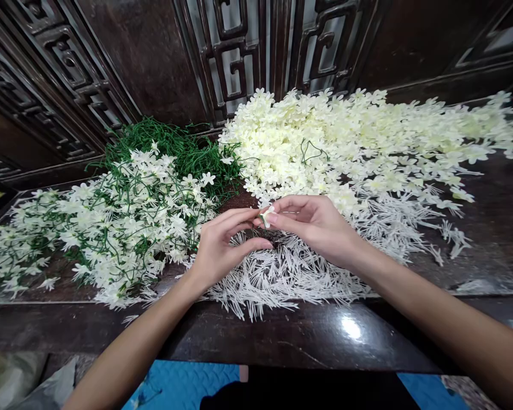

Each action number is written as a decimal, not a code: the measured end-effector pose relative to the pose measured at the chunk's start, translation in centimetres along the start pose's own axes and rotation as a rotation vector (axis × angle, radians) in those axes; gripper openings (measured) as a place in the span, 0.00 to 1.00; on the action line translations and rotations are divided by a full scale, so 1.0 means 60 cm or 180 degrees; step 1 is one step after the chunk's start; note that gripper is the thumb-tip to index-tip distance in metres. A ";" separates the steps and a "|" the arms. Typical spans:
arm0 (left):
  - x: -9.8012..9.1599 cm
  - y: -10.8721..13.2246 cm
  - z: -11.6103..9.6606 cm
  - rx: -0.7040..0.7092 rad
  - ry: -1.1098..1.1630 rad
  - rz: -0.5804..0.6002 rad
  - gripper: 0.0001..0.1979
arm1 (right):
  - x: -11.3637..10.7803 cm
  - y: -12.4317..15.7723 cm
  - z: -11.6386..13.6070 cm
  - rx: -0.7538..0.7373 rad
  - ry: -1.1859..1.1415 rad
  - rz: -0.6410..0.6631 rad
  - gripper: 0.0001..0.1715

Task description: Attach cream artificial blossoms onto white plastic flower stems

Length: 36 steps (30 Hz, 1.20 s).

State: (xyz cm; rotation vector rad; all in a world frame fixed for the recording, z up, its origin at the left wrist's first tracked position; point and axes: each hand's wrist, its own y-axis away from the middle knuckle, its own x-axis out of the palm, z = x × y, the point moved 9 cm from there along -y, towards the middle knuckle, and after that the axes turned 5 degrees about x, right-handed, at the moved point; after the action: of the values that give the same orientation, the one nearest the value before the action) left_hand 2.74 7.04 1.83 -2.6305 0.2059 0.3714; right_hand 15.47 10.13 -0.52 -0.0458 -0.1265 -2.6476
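My left hand (222, 245) and my right hand (314, 225) meet over the middle of a dark wooden table (308, 336). Both pinch one small cream artificial flower (267, 215) between their fingertips. Under the hands lies a heap of thin white plastic stamen pieces (282, 273). A big pile of loose cream flower heads (359, 142) spreads behind and to the right. On the left lie green wire stems with white flowers on them (111, 228).
A bundle of bare green stems (175, 145) sits at the back centre-left, against dark carved wooden panels (231, 51). A blue cloth (183, 384) shows below the table's front edge. Grey plastic bags (21, 378) lie at the bottom left.
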 end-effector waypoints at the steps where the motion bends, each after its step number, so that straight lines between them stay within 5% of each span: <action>1: -0.001 0.001 0.001 0.0008 -0.0023 -0.0045 0.20 | 0.001 0.000 0.001 -0.0014 0.0018 -0.0007 0.08; 6: -0.006 0.003 0.004 -0.0083 -0.0218 -0.0119 0.12 | 0.002 0.002 0.008 -0.0039 0.0046 -0.0043 0.10; 16: -0.001 -0.005 0.004 -0.0275 -0.0806 0.0355 0.10 | -0.020 0.008 0.045 -0.0375 0.0823 -0.0343 0.05; 28: 0.000 0.003 -0.005 -0.0511 -0.0508 0.0281 0.08 | 0.010 0.017 0.040 -0.0588 0.1067 0.0037 0.02; 36: 0.004 0.000 -0.013 -0.0270 -0.0890 0.0409 0.08 | 0.018 0.021 0.041 -0.0718 0.1507 0.0036 0.05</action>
State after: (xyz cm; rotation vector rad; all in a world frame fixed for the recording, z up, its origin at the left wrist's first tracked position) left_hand 3.15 6.66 2.41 -2.6169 0.2719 0.8004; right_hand 15.14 8.76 2.11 0.4990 0.3275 -2.5702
